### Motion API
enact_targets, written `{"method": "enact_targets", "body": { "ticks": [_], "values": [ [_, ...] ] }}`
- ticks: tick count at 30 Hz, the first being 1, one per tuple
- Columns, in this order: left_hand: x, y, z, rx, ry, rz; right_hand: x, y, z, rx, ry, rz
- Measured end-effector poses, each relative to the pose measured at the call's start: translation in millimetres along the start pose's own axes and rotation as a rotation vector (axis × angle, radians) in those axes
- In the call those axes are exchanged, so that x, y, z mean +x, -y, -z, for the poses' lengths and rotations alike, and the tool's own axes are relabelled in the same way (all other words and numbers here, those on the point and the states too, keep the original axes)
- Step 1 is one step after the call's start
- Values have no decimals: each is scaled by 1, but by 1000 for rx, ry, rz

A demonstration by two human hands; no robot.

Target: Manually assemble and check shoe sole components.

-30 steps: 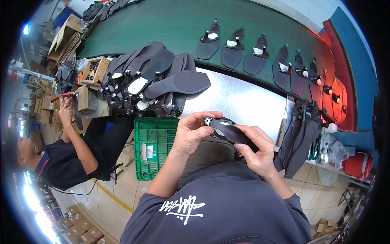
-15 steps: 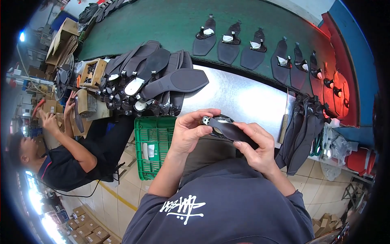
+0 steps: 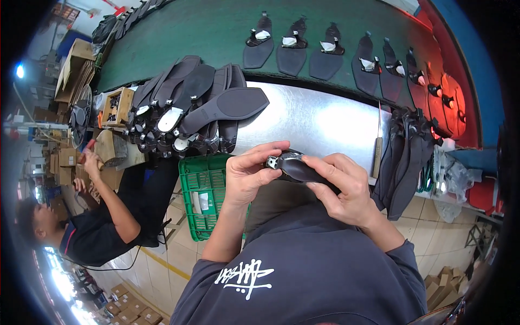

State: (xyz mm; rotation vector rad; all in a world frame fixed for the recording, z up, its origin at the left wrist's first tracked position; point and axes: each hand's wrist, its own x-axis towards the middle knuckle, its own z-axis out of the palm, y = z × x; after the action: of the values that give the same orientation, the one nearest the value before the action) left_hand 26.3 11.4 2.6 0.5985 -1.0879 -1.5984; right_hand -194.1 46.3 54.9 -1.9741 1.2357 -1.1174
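In front of my chest I hold a dark shoe sole with a heel (image 3: 301, 169). My left hand (image 3: 245, 176) pinches its heel end, where a small pale tip with holes shows between thumb and fingers. Around the broader part, my right hand (image 3: 346, 187) is closed, thumb below and fingers on top. The toe end is hidden behind that right hand. Beyond my hands lies a shiny metal worktop (image 3: 309, 116). To its left rises a heap of similar dark soles (image 3: 233, 105), several with heels attached.
Several dark soles with straps and white padding (image 3: 257, 51) stand on the green belt (image 3: 189, 27), which leads to a red-lit opening. More soles (image 3: 401, 162) hang at right, beside a wooden-handled tool (image 3: 378, 154). A green crate (image 3: 203, 189) and a co-worker (image 3: 103, 216) holding a hammer are left.
The sole has turned in my hands, so the pale patch on it no longer shows. My right fingers have shifted along it. The co-worker's hands have moved, and the whole view has shifted slightly.
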Motion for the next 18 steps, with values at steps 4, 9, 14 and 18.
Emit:
{"method": "enact_targets", "body": {
  "ticks": [4, 9, 14, 18],
  "values": [
    [2, -1, 2, 63, 89, -61, 1, 1, 2, -41, -8, 51],
    [4, 4, 3, 95, 145, -82, 0, -1, 4, -85, -8, 80],
    [5, 1, -4, 138, 176, -60, 0, 1, 9, -134, 49, 88],
    [5, -1, -10, 220, 185, -54, -3, 2, 9, -172, 37, 85]
  ]
}}
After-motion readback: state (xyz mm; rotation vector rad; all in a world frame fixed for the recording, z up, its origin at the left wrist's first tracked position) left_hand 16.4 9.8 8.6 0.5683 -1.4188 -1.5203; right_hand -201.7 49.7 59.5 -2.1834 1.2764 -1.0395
